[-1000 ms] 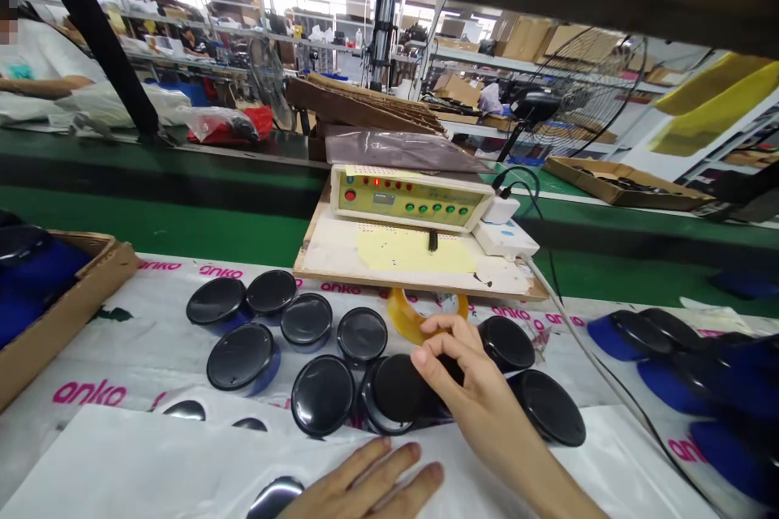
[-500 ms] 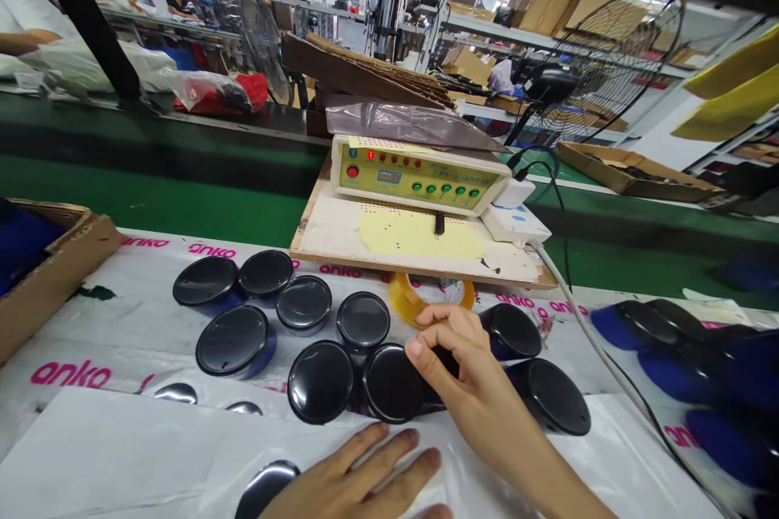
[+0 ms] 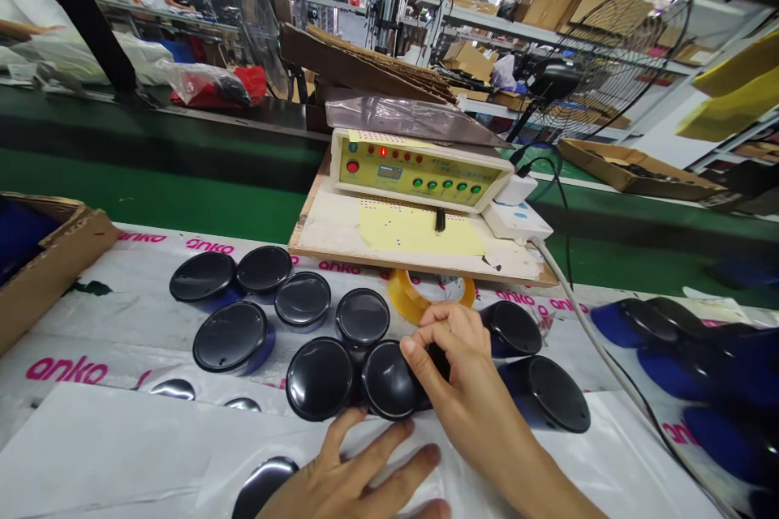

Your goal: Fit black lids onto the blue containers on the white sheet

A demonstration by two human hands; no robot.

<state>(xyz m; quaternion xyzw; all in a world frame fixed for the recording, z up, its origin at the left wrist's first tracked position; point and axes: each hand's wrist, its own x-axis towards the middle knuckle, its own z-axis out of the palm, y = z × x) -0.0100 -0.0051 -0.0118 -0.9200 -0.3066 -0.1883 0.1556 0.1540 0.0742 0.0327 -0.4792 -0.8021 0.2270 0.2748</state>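
The right hand [image 3: 459, 373] grips a round black-lidded unit [image 3: 390, 379] lying among similar ones on the plastic sheet [image 3: 109, 446]. The left hand [image 3: 353, 478] rests flat and open on the sheet, fingertips close to that unit.

Black round lids [image 3: 320, 378]: glossy smooth plastic. Sheet [image 3: 109, 454] under them: thin shiny plastic film, wrinkled. Behind lids, tape roll [image 3: 406, 302]: translucent amber; board [image 3: 419, 258]: raw matt wood. Box [image 3: 45, 272] left of lids: matt cardboard.
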